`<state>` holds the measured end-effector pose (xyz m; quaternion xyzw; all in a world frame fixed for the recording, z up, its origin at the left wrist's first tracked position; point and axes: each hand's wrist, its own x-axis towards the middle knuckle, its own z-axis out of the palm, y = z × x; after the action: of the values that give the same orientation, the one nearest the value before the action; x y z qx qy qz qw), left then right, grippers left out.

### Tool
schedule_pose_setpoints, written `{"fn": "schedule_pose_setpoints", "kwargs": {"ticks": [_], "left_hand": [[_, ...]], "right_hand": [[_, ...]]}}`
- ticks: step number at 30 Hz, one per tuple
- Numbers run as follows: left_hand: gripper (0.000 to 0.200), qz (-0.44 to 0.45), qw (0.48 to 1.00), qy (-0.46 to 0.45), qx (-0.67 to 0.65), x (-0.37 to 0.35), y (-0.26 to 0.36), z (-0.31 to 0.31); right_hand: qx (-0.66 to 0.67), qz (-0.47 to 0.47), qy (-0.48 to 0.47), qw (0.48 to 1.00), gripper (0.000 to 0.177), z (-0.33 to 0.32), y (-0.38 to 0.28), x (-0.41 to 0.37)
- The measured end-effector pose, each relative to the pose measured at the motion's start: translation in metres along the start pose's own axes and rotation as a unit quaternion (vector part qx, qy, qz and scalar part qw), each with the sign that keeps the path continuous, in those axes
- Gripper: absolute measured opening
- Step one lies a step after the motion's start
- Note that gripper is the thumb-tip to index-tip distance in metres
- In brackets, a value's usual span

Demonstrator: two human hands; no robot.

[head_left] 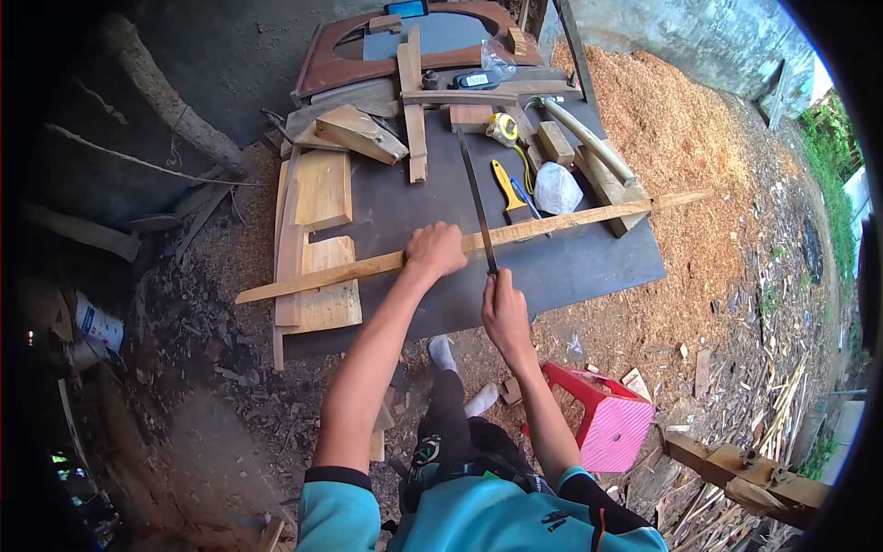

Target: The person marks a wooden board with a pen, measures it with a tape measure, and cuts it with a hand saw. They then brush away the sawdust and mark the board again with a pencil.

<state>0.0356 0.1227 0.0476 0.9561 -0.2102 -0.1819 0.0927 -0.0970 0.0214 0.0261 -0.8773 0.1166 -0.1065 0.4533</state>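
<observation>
A long, thin wooden strip [575, 221] lies slantwise across the dark tabletop, resting on wood blocks at both sides. My left hand [436, 249] is closed over the strip near its middle, pressing down from above. My right hand [505, 311] grips the near end of a saw [475, 191], whose long, narrow dark blade points away from me and crosses the strip just right of my left hand. Beyond the strip lie a yellow-handled paintbrush [509, 190], a white dust mask [557, 189] and a yellow tape measure [502, 129].
Flat boards [324, 190] line the table's left side, with an angled wood block [361, 133] behind them. A hammer [589, 138] lies at the right. A brown curved frame [322, 63] stands at the back. A red plastic stool [614, 423] and sawdust [671, 138] are on the ground.
</observation>
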Motion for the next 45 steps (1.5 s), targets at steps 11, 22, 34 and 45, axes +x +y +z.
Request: {"fn": "schedule_pose_setpoints", "kwargs": {"ticks": [11, 22, 34, 45], "left_hand": [[0.017, 0.023, 0.996, 0.076, 0.037, -0.01, 0.003, 0.016], [0.015, 0.024, 0.996, 0.076, 0.031, -0.008, 0.002, 0.017], [0.015, 0.024, 0.997, 0.065, 0.032, -0.009, 0.003, 0.013], [0.019, 0.025, 0.997, 0.068, 0.019, -0.007, 0.002, 0.011]], "right_hand": [[-0.028, -0.006, -0.023, 0.999, 0.012, 0.013, -0.007, 0.023], [-0.036, -0.024, -0.018, 0.999, 0.011, 0.018, -0.004, 0.031], [-0.085, -0.01, -0.048, 0.995, 0.014, 0.009, -0.013, 0.036], [-0.102, 0.019, -0.07, 0.992, 0.018, 0.011, -0.021, 0.04]]}}
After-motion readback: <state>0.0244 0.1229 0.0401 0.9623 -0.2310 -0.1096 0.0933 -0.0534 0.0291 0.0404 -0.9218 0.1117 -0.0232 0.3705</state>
